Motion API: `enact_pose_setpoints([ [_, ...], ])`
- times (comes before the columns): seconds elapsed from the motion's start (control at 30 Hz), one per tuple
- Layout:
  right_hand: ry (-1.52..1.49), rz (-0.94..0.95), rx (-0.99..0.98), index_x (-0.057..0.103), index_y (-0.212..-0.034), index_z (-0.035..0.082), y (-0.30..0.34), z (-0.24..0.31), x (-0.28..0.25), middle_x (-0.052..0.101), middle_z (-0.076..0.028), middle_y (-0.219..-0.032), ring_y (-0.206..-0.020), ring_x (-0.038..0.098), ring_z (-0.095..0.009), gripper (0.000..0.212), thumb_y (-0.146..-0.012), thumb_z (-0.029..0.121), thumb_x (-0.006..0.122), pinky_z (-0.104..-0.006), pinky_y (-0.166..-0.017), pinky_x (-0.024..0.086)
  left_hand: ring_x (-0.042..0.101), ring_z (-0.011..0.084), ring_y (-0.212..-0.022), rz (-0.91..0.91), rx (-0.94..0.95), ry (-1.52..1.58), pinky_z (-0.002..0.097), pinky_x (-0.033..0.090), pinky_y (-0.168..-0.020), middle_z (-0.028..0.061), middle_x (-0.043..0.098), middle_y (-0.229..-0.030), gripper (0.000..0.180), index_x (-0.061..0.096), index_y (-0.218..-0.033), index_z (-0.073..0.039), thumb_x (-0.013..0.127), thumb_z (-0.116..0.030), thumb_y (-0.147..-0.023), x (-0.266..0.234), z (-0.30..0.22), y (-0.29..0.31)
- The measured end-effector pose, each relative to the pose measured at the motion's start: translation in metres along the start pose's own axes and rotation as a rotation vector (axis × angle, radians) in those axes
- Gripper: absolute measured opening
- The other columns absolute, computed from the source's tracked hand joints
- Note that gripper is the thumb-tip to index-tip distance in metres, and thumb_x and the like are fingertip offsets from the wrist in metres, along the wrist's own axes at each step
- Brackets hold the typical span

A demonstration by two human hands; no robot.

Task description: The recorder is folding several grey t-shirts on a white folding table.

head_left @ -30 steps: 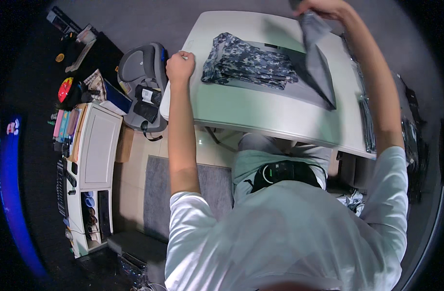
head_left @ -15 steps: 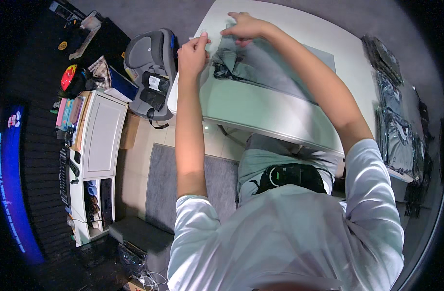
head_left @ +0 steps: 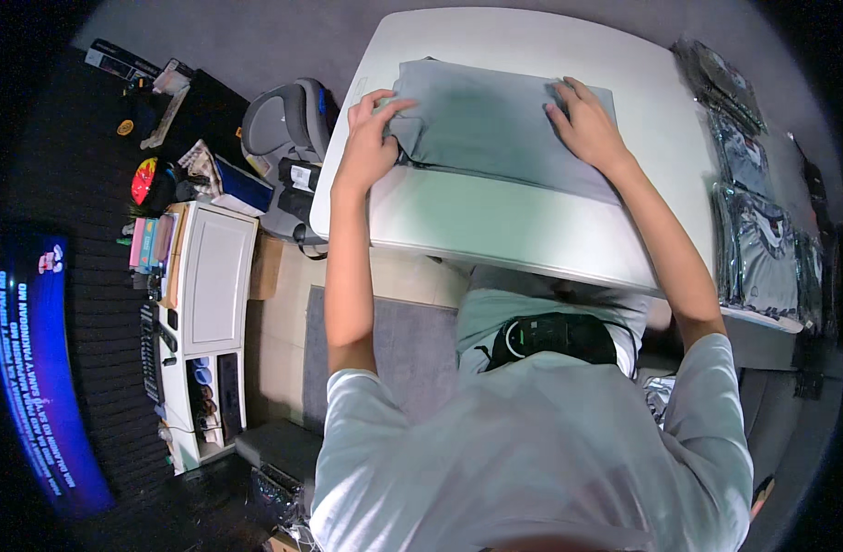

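Note:
A grey folded garment (head_left: 486, 120), which looks like a shirt, lies flat across the white table (head_left: 495, 207) as a long rectangle. At its left end, my left hand (head_left: 371, 143) touches the edge with the fingers apart, by a small folded flap and a dark strip. My right hand (head_left: 587, 124) rests on the garment near its right end, fingers spread and slightly bent. Neither hand is closed around anything. The cloth's underside is hidden.
Stacks of folded clothes in clear plastic (head_left: 757, 248) stand along the right side. Left of the table are a grey child car seat (head_left: 279, 120) holding dark packages, a white cabinet (head_left: 219, 276) and a lit screen (head_left: 49, 386). A grey mat (head_left: 348, 340) covers some floor.
My right hand has moved from the garment's left end to its right end. My left hand's fingers have come apart and touch the cloth, which lies flatter. The whole view has shifted slightly.

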State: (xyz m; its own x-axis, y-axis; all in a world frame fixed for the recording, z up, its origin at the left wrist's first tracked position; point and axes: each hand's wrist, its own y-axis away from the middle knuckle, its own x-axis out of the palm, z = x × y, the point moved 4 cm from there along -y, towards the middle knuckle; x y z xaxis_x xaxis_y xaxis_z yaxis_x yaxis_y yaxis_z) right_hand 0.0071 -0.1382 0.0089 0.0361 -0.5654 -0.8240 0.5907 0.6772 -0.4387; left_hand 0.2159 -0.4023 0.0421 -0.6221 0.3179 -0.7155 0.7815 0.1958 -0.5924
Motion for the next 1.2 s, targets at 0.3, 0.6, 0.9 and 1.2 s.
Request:
enact_pose_setpoints([
  [0.3, 0.192, 0.137, 0.090, 0.041, -0.145, 0.005, 0.012, -0.026, 0.024, 0.031, -0.022, -0.154, -0.144, 0.024, -0.040, 0.065, -0.100, 0.052, 0.036, -0.0507, -0.117, 0.020, 0.053, 0.0374, -0.107, 0.051, -0.072, -0.142, 0.0419, 0.042, -0.095, 0.0144, 0.063, -0.112, 0.021, 0.061, -0.080, -0.001, 0.049, 0.009, -0.066, -0.027, 0.038, 0.032],
  [0.6, 0.248, 0.193, 0.157, 0.038, -0.147, 0.006, 0.009, -0.029, 0.023, 0.028, -0.020, -0.156, -0.146, 0.021, -0.038, 0.070, -0.099, 0.057, 0.033, -0.0501, -0.118, 0.017, 0.069, 0.0341, -0.094, 0.014, -0.558, -0.107, 0.0386, 0.051, -0.084, 0.0237, 0.070, -0.098, 0.042, 0.069, -0.109, 0.000, 0.062, -0.036, -0.089, -0.016, 0.010, 0.012],
  [0.9, 0.222, 0.168, 0.213, 0.036, -0.149, 0.007, 0.011, -0.033, 0.021, 0.025, -0.019, -0.158, -0.147, 0.017, -0.038, 0.075, -0.098, 0.062, 0.029, -0.0508, -0.119, 0.013, 0.069, 0.0318, -0.089, 0.160, -0.584, -0.175, 0.0372, 0.051, -0.085, 0.0224, 0.071, -0.096, 0.053, 0.068, -0.114, 0.002, 0.070, -0.041, -0.084, 0.010, 0.029, 0.005],
  [1.2, 0.300, 0.263, 0.421, 0.027, -0.154, 0.021, 0.012, -0.065, -0.004, 0.014, -0.004, -0.163, -0.149, 0.006, -0.038, 0.075, -0.096, 0.067, 0.027, -0.0607, -0.117, 0.010, 0.053, 0.0073, -0.064, 0.119, -0.747, 0.341, 0.0231, 0.042, -0.055, 0.0046, 0.066, -0.081, 0.040, 0.063, -0.121, 0.003, 0.069, -0.025, -0.092, 0.022, 0.012, 0.009],
])
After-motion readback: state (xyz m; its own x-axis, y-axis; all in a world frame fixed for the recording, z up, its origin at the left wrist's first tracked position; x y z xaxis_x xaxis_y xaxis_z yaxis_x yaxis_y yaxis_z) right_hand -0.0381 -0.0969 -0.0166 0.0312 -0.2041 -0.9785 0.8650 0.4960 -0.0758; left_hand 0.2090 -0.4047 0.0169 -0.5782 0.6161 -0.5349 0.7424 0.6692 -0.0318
